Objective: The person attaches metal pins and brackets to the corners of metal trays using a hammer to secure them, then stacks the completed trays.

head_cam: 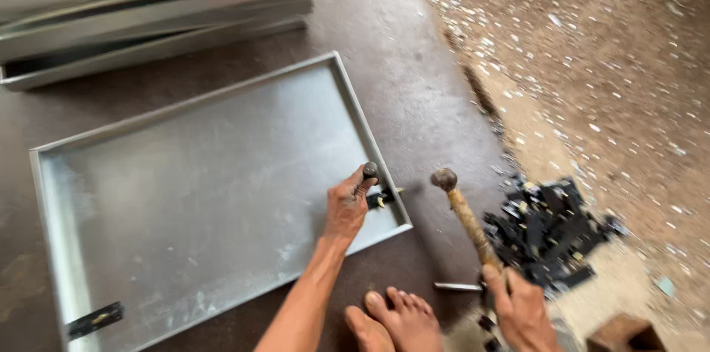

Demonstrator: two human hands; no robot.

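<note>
- Two hands show in the head view, both closed on tools above a dark floor (436,108).
- The left hand (346,208) is wrapped around a short dark punch (369,171), which stands roughly upright on the near right corner of a shallow metal tray (200,189).
- Just beside the punch tip, a small black hinge piece (382,197) lies against the tray's right rim.
- The right hand (521,311) grips the lower end of a hammer (464,215); its wooden handle slants up and left, with the rounded head raised just right of the tray corner, apart from the punch.
- A second black hinge piece (95,320) sits on the tray's near left edge.
- A heap of black pieces (547,230) lies right of the hammer.
- Bare toes (392,319) rest between the two arms.
- More metal trays (155,12) are stacked at the top left.
- Pale scraps litter the sandy ground (592,63) on the right.
</note>
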